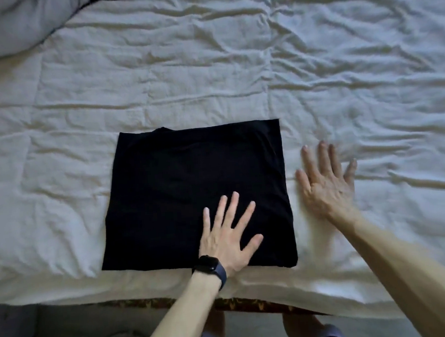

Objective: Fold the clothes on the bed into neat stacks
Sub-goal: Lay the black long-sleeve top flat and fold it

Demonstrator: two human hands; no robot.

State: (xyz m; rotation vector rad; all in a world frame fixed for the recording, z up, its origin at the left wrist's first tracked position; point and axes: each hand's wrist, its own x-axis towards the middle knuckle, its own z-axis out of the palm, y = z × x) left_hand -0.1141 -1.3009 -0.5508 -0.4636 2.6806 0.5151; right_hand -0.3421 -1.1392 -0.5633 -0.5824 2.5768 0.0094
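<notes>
A black garment [170,187], folded into a flat rectangle, lies on the white bedspread [158,76] near the bed's front edge. My left hand [228,235] rests flat on the garment's lower right part, fingers spread, a dark watch on the wrist. My right hand [326,182] is open with fingers apart, just right of the garment's right edge, over the bedspread. It looks slightly blurred. Neither hand holds anything.
A grey pillow [12,22] sits at the far left corner of the bed. The wrinkled bedspread stretches wide to the right and back. The bed's front edge [250,300] shows a patterned trim, with the floor and my legs below.
</notes>
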